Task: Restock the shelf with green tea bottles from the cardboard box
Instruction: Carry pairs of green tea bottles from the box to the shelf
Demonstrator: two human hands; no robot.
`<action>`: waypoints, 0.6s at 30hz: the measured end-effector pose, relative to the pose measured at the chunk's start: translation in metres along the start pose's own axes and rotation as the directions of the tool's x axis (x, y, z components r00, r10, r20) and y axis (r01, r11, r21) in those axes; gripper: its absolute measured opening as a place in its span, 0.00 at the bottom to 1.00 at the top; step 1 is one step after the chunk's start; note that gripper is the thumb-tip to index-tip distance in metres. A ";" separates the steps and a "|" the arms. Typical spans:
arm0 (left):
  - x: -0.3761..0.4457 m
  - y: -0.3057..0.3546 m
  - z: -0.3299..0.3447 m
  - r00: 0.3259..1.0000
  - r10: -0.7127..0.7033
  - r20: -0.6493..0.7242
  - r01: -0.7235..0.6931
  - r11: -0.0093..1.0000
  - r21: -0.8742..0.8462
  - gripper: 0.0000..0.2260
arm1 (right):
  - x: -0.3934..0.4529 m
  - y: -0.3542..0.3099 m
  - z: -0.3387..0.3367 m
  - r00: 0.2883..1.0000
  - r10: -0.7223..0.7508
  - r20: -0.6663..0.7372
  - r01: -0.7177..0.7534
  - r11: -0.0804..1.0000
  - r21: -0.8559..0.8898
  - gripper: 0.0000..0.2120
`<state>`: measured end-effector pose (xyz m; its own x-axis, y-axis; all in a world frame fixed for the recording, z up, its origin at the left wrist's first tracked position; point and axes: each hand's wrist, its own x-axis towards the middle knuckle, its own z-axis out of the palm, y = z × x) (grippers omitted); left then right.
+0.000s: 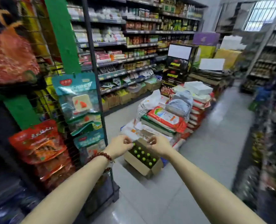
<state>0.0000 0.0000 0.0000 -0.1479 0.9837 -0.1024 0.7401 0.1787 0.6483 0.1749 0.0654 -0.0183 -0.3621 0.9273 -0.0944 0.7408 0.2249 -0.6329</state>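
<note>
Reaching down into the box (143,160) now, both arms out over the aisle floor. My left hand (120,145) has its fingers (129,143) curled in a pinch at a green cap at the box's far left corner; it looks like a grip on that bottle (134,144), though the blur makes contact hard to call. My right hand (158,145) hangs over the far edge, fingers curled narrow, and whether they hold a cap or just the flap I cannot tell. So this is the picking step, by my reckoning: bottles not yet lifted. Next move calls for a firm hold on the necks and a straight pull up, so the neighbours don't tip. The bottles stand upright in tight rows, dark bodies, bright green caps (143,158), filling the open box. It sits on the floor, against the stacked sacks (164,120), just beside the rack (92,88) on my left.
</note>
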 end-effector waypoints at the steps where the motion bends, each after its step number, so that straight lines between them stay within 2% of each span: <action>1: 0.009 0.004 0.006 1.000 -0.001 0.013 0.001 1.000 -0.012 0.11 | 0.005 0.006 -0.004 1.000 0.004 0.004 -0.004 1.000 0.014 0.09; 8: 0.097 0.006 0.029 0.999 -0.035 0.011 0.035 0.999 -0.026 0.10 | 0.071 0.039 -0.013 0.999 0.047 0.020 -0.048 0.997 0.057 0.10; 13: 0.187 -0.011 0.039 0.992 -0.122 -0.005 0.121 0.987 -0.106 0.08 | 0.155 0.052 -0.013 0.995 0.065 0.071 -0.070 0.995 0.073 0.10; 18: 0.271 -0.027 0.043 0.978 -0.210 0.004 0.208 0.967 -0.148 0.10 | 0.241 0.063 -0.017 0.988 0.082 0.131 -0.086 0.996 0.027 0.10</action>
<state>-0.0324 0.2630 -0.0777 -0.2979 0.9242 -0.2390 0.5876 0.3749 0.7171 0.1439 0.3085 -0.0682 -0.3710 0.8955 -0.2457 0.7538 0.1359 -0.6429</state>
